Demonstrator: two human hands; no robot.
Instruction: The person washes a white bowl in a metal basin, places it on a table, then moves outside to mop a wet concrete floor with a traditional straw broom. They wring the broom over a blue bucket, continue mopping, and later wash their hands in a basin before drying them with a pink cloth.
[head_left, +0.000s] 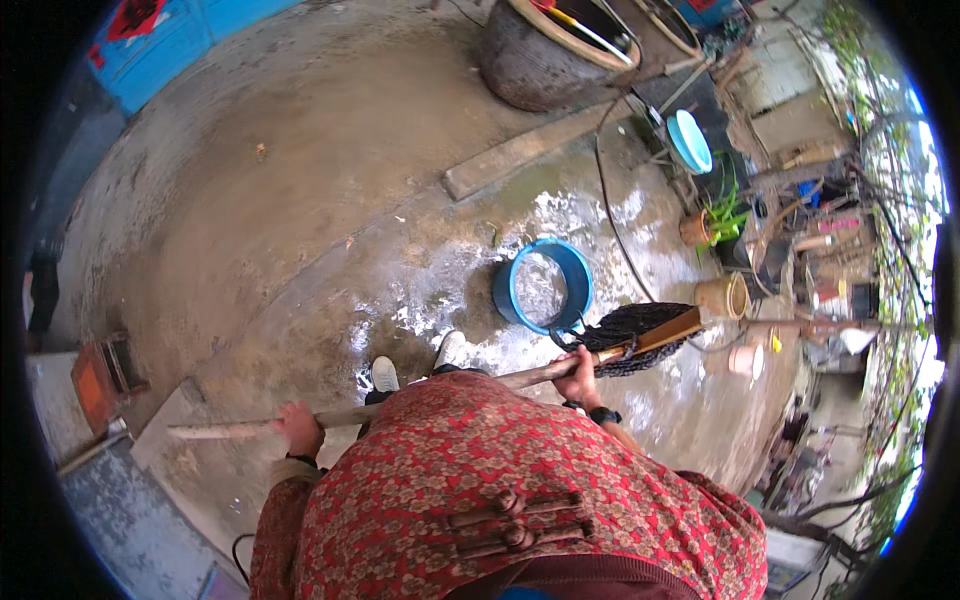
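Both hands grip the long wooden handle (536, 373) of a mop, which runs across in front of my floral red top. My left hand (298, 426) is closed on the handle near its end at the lower left. Closer to the head, my right hand (579, 379) holds the handle. The dark, stringy mop head (645, 326), with a flat wooden piece (675, 330) over it, points to the right and is lifted beside the rim of a blue plastic tub (505, 292). Water with foam (540, 289) lies in the tub.
Wet concrete ground (420, 300) with suds surrounds the tub. A hose (611, 210) runs past it. Large earthen vats (525, 67) stand at the top, near a low concrete curb (517, 156). Buckets (721, 295) and a potted plant (696, 227) are at the right.
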